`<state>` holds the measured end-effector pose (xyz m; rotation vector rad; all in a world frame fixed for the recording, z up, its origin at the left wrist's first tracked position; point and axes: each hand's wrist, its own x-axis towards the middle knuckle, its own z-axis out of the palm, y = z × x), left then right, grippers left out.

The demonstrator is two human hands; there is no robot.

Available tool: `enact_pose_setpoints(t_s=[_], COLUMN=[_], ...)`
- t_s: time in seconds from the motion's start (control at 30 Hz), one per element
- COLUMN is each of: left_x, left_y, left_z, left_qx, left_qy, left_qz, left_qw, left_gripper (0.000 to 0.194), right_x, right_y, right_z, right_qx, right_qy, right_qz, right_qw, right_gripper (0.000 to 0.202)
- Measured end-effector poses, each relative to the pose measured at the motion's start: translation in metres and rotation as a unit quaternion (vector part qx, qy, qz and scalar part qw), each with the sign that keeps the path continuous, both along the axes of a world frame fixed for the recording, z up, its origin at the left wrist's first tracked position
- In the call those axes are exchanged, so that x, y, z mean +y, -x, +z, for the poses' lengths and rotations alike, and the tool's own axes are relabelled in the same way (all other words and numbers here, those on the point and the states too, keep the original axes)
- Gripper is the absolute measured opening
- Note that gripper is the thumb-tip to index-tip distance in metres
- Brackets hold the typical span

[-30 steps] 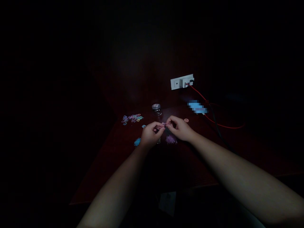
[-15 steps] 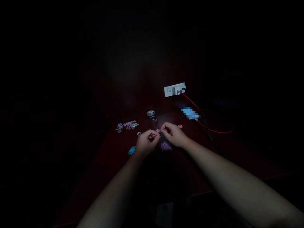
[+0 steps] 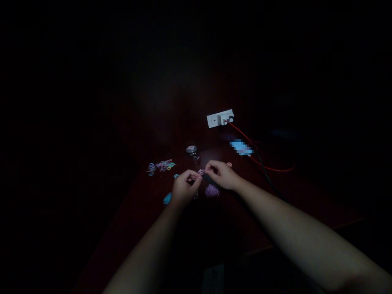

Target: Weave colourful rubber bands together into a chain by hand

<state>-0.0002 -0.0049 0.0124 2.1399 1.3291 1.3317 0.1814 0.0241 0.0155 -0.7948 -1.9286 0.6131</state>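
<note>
My left hand (image 3: 184, 187) is closed in a pinch near the middle of the dark table, and what its fingertips hold is too small to make out. Close on its right, my right hand (image 3: 221, 174) also pinches something too small to name. Pink bands (image 3: 201, 172) show between and behind the fingertips. Just below my right hand lies a pile of purple bands (image 3: 212, 190). A blue pile (image 3: 167, 199) sits left of my left wrist, with a small blue band (image 3: 176, 176) above that hand.
Mixed coloured bands (image 3: 161, 166) lie at the left of the table (image 3: 143, 204). Behind my hands stands a lidded jar (image 3: 191, 150). An orange band (image 3: 229, 164), a blurred blue object (image 3: 241, 147) and a red cable (image 3: 275, 169) from a wall socket (image 3: 214, 120) are at right.
The whole view has shifted slightly, with the socket and jar now a little further left. My fingertips are slightly further apart, and both hands remain pinched.
</note>
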Motion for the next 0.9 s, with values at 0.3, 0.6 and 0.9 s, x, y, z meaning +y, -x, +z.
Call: enact_pose_setpoints(t_s=[0.3, 0.6, 0.9], left_x=[-0.0069, 0.0010, -0.0067], left_y=[-0.0024, 0.0001, -0.0009], left_z=[-0.0003, -0.0020, 0.0025], left_qx=[0.031, -0.024, 0.021], left_qy=[-0.012, 0.012, -0.002], left_qz=[-0.045, -0.004, -0.040], left_qw=[0.998, 1.000, 0.999], left_gripper=[0.010, 0.009, 0.010], right_x=[0.0014, 0.0020, 0.0045], right_y=[-0.0045, -0.0033, -0.0098], right_z=[0.0057, -0.0014, 0.0066], right_qx=[-0.011, -0.031, -0.058], right_qy=[0.009, -0.013, 0.021], right_qz=[-0.038, -0.010, 0.038], right_qw=[0.999, 0.999, 0.997], right_gripper=[0.007, 0.009, 0.010])
